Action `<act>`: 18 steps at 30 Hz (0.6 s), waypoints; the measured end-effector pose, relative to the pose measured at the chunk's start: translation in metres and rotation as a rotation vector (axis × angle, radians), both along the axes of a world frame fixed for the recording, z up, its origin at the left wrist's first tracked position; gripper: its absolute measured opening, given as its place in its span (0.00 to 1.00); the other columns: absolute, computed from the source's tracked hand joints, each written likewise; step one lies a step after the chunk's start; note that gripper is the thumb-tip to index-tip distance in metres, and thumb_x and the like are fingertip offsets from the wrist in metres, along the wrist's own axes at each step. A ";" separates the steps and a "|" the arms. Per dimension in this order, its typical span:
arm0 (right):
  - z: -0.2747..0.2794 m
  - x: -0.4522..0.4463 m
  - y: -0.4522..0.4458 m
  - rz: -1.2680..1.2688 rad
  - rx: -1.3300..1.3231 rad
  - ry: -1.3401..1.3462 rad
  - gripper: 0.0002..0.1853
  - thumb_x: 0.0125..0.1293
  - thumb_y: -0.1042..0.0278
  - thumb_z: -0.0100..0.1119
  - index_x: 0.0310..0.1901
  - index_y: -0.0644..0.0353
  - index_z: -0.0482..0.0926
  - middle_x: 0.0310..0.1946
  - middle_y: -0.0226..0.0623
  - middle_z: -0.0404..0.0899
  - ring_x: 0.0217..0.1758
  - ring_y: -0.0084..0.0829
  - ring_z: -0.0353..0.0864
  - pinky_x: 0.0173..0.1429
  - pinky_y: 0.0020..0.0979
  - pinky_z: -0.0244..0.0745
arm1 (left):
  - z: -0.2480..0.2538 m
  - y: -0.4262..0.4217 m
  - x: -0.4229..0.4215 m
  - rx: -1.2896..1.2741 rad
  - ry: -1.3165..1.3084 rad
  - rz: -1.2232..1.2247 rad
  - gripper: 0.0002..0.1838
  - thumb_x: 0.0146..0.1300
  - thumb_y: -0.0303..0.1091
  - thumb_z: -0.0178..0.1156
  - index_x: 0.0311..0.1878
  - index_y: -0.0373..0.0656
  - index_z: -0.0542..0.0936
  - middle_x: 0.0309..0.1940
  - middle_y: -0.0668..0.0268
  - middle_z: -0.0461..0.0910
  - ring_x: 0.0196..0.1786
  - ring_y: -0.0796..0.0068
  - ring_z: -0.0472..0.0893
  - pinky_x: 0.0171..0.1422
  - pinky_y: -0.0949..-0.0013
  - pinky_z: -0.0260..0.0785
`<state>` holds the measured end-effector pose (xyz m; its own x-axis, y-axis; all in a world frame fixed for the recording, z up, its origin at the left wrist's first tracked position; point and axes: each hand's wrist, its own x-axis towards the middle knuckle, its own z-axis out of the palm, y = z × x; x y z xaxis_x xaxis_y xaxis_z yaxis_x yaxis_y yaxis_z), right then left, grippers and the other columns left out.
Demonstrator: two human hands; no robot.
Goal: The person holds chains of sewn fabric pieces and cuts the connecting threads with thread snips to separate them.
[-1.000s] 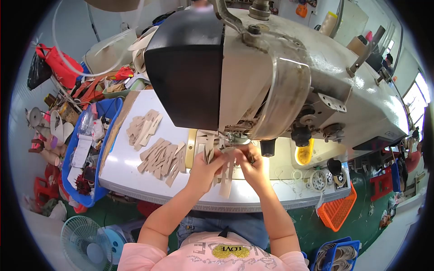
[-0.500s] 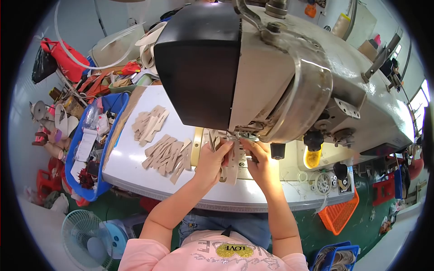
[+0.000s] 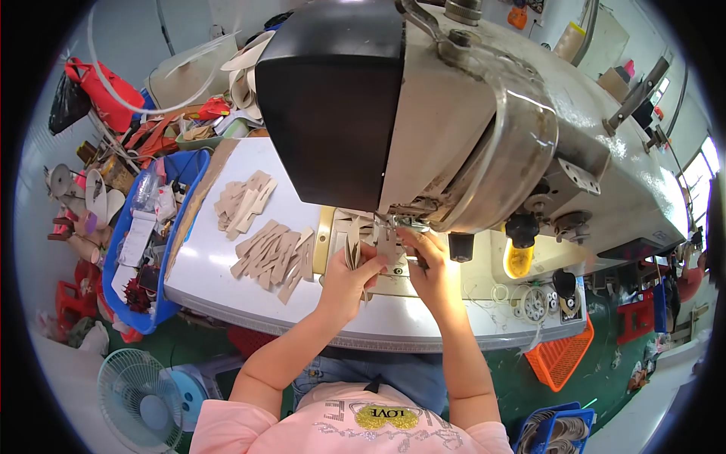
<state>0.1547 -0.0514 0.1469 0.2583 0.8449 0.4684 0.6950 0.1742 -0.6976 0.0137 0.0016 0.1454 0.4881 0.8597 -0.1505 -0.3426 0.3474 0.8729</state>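
My left hand (image 3: 349, 280) is closed round a small bundle of beige strips (image 3: 352, 246), just left of the needle area. One more beige piece (image 3: 386, 240) stands between my two hands under the head of the sewing machine (image 3: 454, 121). My right hand (image 3: 431, 265) is beside the needle area with bent fingers close to that piece; whether its fingertips grip anything is too small to tell. Two loose piles of beige strips, an upper one (image 3: 246, 200) and a lower one (image 3: 272, 256), lie on the white table (image 3: 219, 284) to the left.
A blue basket (image 3: 116, 253) of odds and ends stands at the table's left edge. On the right are bobbins (image 3: 535, 304), an orange basket (image 3: 561, 356) and a blue crate (image 3: 556, 427). A fan (image 3: 140, 401) is at the lower left.
The long beige strips that hung down between my hands no longer show there; a shorter-looking piece stands at the needle area. My left hand has moved slightly left and down. The view has shifted a little.
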 end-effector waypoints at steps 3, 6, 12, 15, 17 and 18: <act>0.000 -0.001 0.000 -0.005 0.002 -0.003 0.26 0.43 0.90 0.47 0.46 0.60 0.76 0.35 0.36 0.76 0.33 0.27 0.76 0.34 0.22 0.71 | 0.001 0.009 0.003 0.020 -0.003 -0.010 0.06 0.53 0.26 0.60 0.31 0.38 0.73 0.20 0.68 0.73 0.20 0.83 0.67 0.24 0.79 0.56; 0.002 -0.001 -0.001 -0.003 -0.003 0.000 0.26 0.43 0.90 0.47 0.46 0.60 0.76 0.34 0.36 0.76 0.33 0.27 0.76 0.35 0.22 0.71 | 0.005 0.017 0.007 0.048 0.019 -0.006 0.06 0.53 0.27 0.61 0.30 0.40 0.73 0.21 0.69 0.73 0.22 0.85 0.68 0.25 0.81 0.58; 0.002 -0.003 -0.001 -0.005 0.017 0.011 0.24 0.44 0.90 0.48 0.45 0.60 0.77 0.34 0.36 0.75 0.34 0.27 0.76 0.38 0.23 0.72 | 0.014 0.035 0.012 0.150 0.014 -0.024 0.04 0.55 0.28 0.59 0.31 0.41 0.73 0.21 0.70 0.72 0.22 0.85 0.68 0.25 0.81 0.57; 0.001 -0.003 0.000 -0.008 0.035 0.002 0.24 0.45 0.90 0.48 0.45 0.60 0.77 0.34 0.36 0.75 0.34 0.27 0.76 0.37 0.23 0.73 | 0.011 0.038 0.010 0.167 -0.009 -0.049 0.06 0.59 0.32 0.56 0.35 0.41 0.73 0.22 0.70 0.72 0.21 0.85 0.67 0.25 0.81 0.57; 0.000 -0.003 -0.001 0.007 0.042 0.019 0.24 0.44 0.90 0.49 0.45 0.59 0.77 0.35 0.36 0.75 0.35 0.27 0.76 0.36 0.22 0.73 | 0.004 0.031 0.004 0.153 -0.045 -0.071 0.10 0.63 0.38 0.53 0.39 0.42 0.73 0.24 0.70 0.72 0.21 0.84 0.67 0.24 0.80 0.57; -0.001 -0.003 -0.002 0.022 0.027 0.042 0.24 0.44 0.90 0.50 0.45 0.59 0.77 0.36 0.36 0.74 0.35 0.27 0.77 0.35 0.22 0.72 | 0.002 0.025 0.002 0.116 -0.117 -0.113 0.12 0.64 0.41 0.50 0.40 0.42 0.73 0.25 0.69 0.72 0.22 0.83 0.67 0.25 0.80 0.57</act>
<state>0.1519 -0.0529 0.1462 0.2602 0.8376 0.4804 0.6609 0.2082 -0.7210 0.0154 0.0265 0.1470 0.5906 0.8069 0.0094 -0.4087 0.2891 0.8657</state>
